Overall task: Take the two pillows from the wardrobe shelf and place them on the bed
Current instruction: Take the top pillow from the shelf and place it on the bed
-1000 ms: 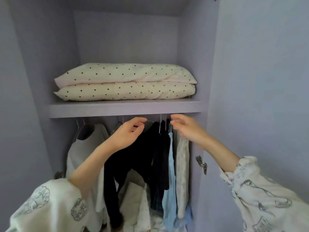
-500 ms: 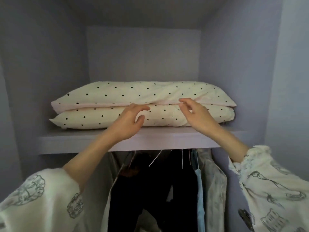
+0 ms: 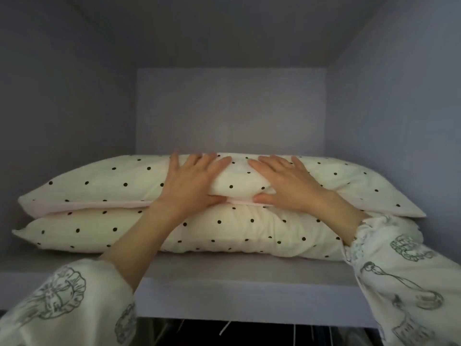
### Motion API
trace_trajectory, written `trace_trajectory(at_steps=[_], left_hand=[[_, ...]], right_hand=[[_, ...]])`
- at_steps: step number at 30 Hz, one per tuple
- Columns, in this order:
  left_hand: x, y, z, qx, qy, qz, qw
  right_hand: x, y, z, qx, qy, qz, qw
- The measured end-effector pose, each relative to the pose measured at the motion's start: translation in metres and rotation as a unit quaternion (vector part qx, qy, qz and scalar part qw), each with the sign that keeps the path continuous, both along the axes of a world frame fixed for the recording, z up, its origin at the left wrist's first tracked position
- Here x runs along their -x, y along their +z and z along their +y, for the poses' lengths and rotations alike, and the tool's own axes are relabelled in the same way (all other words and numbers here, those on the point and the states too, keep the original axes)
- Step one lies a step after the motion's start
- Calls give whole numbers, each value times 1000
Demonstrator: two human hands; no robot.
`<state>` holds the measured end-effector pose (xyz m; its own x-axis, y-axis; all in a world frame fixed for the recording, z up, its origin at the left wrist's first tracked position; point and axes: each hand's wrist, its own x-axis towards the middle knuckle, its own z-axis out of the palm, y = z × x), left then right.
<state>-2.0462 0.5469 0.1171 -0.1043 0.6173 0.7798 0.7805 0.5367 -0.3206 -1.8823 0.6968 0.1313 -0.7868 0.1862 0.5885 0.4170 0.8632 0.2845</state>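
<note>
Got both hands, left (image 3: 190, 186) and right (image 3: 287, 184), clamped on the top pillow (image 3: 112, 181), fingers above, thumbs underneath, bottom pillow (image 3: 224, 233) at 6 o'clock.

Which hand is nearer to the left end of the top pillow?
Left. The left hand grips the top pillow near its middle, on the side of that end; the right hand grips it further right.

Left hand (image 3: 192, 186) and right hand (image 3: 287, 186) spread, thumbs apparently tucked under.
</note>
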Motion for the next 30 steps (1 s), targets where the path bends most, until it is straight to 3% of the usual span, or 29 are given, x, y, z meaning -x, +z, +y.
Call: trace_trajectory(at_steps=[10, 16, 22, 30], left_hand=[[15, 3, 9, -21, -17, -3, 1000], [-1, -7, 20, -81, 19, 45, 996], [-7, 3, 20, -152, 11, 89, 984], [-22, 39, 3, -205, -11, 133, 970]], right_hand=[[27, 3, 21, -107, -4, 38, 993], [33, 3, 16, -167, -12, 82, 982], [37, 15, 7, -265, 6, 201, 943], [26, 48, -8, -313, 36, 301, 900]])
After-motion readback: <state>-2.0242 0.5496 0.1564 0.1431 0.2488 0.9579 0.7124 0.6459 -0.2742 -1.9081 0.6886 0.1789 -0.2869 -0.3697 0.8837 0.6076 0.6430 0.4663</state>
